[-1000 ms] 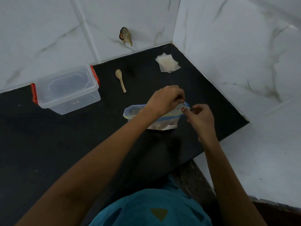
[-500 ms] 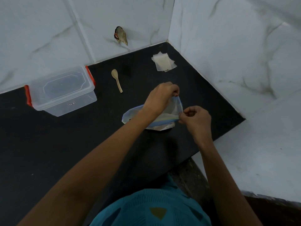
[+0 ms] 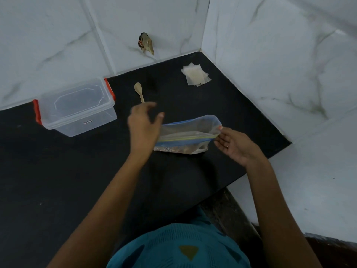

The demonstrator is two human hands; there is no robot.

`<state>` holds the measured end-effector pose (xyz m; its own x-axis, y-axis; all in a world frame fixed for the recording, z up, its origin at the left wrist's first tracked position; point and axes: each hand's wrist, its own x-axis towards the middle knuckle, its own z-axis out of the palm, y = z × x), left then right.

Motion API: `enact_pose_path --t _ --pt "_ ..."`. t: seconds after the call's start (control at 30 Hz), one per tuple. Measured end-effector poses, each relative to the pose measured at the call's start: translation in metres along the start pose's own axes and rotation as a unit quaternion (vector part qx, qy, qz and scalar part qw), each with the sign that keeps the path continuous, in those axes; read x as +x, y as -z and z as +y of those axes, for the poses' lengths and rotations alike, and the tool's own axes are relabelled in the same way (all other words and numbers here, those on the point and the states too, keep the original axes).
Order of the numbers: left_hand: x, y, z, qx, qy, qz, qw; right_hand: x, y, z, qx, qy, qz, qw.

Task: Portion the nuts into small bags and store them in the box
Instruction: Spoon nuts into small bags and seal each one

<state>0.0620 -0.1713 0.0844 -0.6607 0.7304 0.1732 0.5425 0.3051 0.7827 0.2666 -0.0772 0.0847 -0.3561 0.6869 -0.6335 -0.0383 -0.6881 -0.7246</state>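
Nuts (image 3: pixel 183 150) lie in the bottom of the zip bag (image 3: pixel 186 130) on the desk (image 3: pixel 77 180), its mouth now pulled open, the right hand (image 3: pixel 237 147) pinching its corner while the left hand (image 3: pixel 142 128), having let go, reaches empty and spread toward the spoon (image 3: pixel 139 91), so scooping looks next.

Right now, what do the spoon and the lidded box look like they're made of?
The spoon looks like pale wood or bamboo: matte tan, no shine. The box looks like clear rigid plastic: glossy, see-through walls, with orange-red clips at both ends.
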Motion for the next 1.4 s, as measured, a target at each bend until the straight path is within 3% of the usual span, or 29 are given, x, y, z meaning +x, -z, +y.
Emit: enact_pose_path --t 0.07,0.17,0.23,0.3,0.4,0.53,0.73,0.83,0.93,1.0,1.07,1.13,1.27,1.4 --pt "-0.016 0.014 -0.015 -0.12 0.18 0.029 0.976 0.001 0.002 0.001 0.067 -0.038 -0.033 0.996" --pt "-0.033 0.023 -0.021 -0.364 0.392 -0.044 0.844 0.004 0.0 0.004 0.126 -0.065 -0.052 0.989" --pt "-0.037 0.025 -0.02 -0.477 0.444 -0.085 0.754 0.006 -0.002 0.007 0.137 -0.067 -0.051 0.987" --pt "-0.036 0.026 -0.021 -0.54 0.456 -0.092 0.701 0.007 -0.003 0.01 0.144 -0.066 -0.053 0.986" --pt "-0.034 0.026 -0.021 -0.581 0.463 -0.108 0.661 0.01 -0.004 0.012 0.165 -0.06 -0.057 0.983" --pt "-0.031 0.028 -0.019 -0.584 0.484 -0.142 0.636 0.01 -0.007 0.013 0.196 -0.041 -0.038 0.979" --pt "-0.022 0.02 -0.017 -0.622 0.49 -0.109 0.601 0.011 -0.013 0.017 0.267 -0.031 -0.017 0.963" --pt "-0.018 0.02 -0.014 -0.623 0.479 -0.095 0.611 0.007 -0.013 0.013 0.258 -0.02 -0.025 0.966" --pt "-0.018 0.023 -0.013 -0.587 0.441 -0.111 0.67 0.002 -0.012 0.004 0.052 0.022 0.017 0.998" --pt "-0.017 0.024 -0.012 -0.5 0.406 -0.135 0.753 -0.003 -0.012 0.001 -0.15 0.076 0.098 0.981" --pt "-0.018 0.023 -0.012 -0.33 0.351 -0.145 0.864 -0.002 -0.011 0.002 -0.324 0.145 0.171 0.919" --pt "-0.018 0.022 -0.013 -0.182 0.275 -0.133 0.935 -0.001 -0.014 0.004 -0.385 0.204 0.199 0.878" --pt "-0.018 0.021 -0.011 -0.029 0.15 -0.095 0.984 -0.001 -0.023 0.003 -0.429 0.289 0.166 0.84" --pt "-0.009 0.03 -0.011 0.023 0.073 -0.086 0.993 -0.002 -0.015 -0.009 -0.499 0.315 0.124 0.798"
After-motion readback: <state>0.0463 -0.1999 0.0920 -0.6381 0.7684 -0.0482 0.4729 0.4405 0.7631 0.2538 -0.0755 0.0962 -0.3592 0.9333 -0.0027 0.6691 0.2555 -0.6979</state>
